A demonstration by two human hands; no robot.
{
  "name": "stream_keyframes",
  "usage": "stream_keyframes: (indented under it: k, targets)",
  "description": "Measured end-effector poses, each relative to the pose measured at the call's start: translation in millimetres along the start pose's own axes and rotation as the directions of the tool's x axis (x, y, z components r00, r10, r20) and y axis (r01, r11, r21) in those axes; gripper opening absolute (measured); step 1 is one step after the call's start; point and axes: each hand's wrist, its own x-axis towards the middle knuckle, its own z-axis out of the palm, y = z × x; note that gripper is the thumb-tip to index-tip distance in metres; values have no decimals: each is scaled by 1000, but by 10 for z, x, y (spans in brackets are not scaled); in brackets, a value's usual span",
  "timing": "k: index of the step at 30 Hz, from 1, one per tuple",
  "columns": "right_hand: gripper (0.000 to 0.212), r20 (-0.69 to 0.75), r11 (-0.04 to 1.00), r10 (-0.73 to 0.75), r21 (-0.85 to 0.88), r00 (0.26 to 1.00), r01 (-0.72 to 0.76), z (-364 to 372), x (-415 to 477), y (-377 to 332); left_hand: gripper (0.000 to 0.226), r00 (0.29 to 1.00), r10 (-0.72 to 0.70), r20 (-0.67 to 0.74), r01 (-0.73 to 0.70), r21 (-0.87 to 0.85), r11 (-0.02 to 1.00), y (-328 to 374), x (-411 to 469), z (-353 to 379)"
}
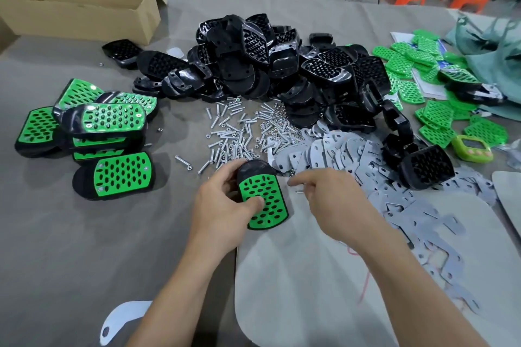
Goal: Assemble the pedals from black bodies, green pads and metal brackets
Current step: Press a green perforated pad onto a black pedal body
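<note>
Fastening looks to be the step in hand. The left hand (222, 205) grips a black body (255, 167) on the table, its fingers curled round the far end and its thumb pressing down on the green pad (267, 205) seated in the body's face. No screw heads show on this pad, so I judge it is seated but not yet bolted.

The right hand (329, 200) hovers just right of that grip, with the index finger stretched toward the pad's far corner. A small screw (300, 191) shows under its fingertips. Whether it is pinched there or only lies on the table, I cannot tell.

Just beyond the grip lies the scatter of screws and nuts (239, 132). Beyond and to the right of it is the spread of grey metal brackets (352, 149). The finished pedals (112, 121) are stacked well off to the left.

The next move likely calls for a screw put through a corner hole of the pad while the thumb keeps pad and body aligned. After that, a bracket would go against the back with a nut to close it.
</note>
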Motion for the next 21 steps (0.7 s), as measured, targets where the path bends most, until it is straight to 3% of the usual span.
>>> stream_keyframes:
  k: [3,6,9,11,14,21]
  targets:
    - [30,-116,993,-15,119,993,29,28,-92,18,73,1000,7,10,-7,8,1000,9,0,-9]
    - [28,-27,913,86,403,996,-68,-25,-67,43,74,999,32,34,-32,17,999,46,-12,-28]
    - [28,179,660,14,737,984,-144,-78,-89,31,78,995,65,72,-67,33,997,114,-24,-51]
    - [30,279,474,-64,853,958,-216,-101,-109,44,77,990,72,117,-77,40,996,149,-30,-52]
    - [37,335,305,-115,908,935,-288,-96,-107,83,72,980,32,196,-42,48,998,143,-27,-34]
    - [17,154,204,114,963,981,-175,13,-104,16,69,969,1,246,-12,44,999,153,17,-36]
